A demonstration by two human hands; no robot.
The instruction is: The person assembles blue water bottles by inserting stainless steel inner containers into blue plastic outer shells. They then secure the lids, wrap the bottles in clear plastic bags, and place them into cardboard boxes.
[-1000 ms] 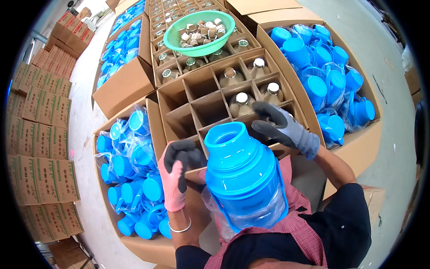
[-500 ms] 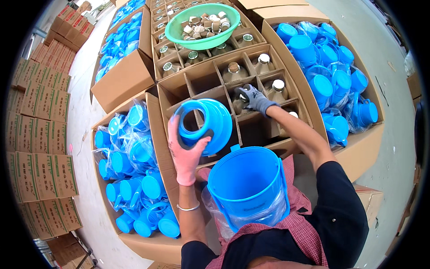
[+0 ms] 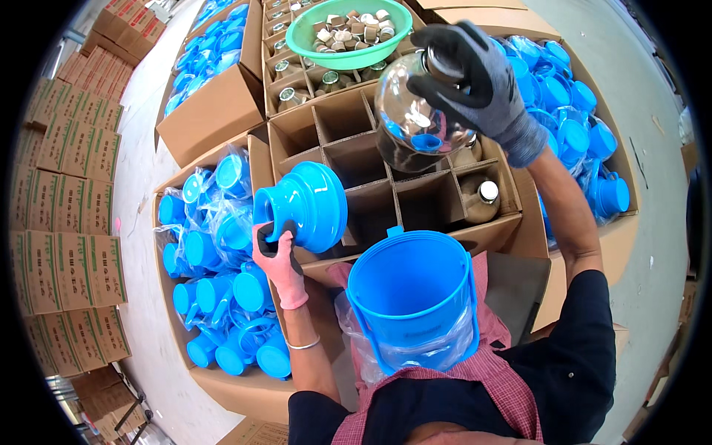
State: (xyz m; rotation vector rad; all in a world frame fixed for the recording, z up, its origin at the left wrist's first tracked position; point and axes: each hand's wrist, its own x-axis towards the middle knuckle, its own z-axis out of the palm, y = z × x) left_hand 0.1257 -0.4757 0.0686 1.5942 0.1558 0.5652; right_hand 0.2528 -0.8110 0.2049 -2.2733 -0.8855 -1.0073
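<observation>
Left hand grasps the blue collar by its narrow end; a loose pinch could drop it. Blue casing sits open-mouthed at the apron; knocks could tip it. Right hand grips the glass bottle near its neck over the divided carton; glove slip could shatter it.

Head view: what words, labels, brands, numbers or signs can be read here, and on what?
Stacked cartons: dark characters beside green stripes, too small to quote reliably.
Far cartons: red print, too small to read.
Blue bucket: faint mark on its side, too blurred to read.
Nothing else clearly readable.
</observation>
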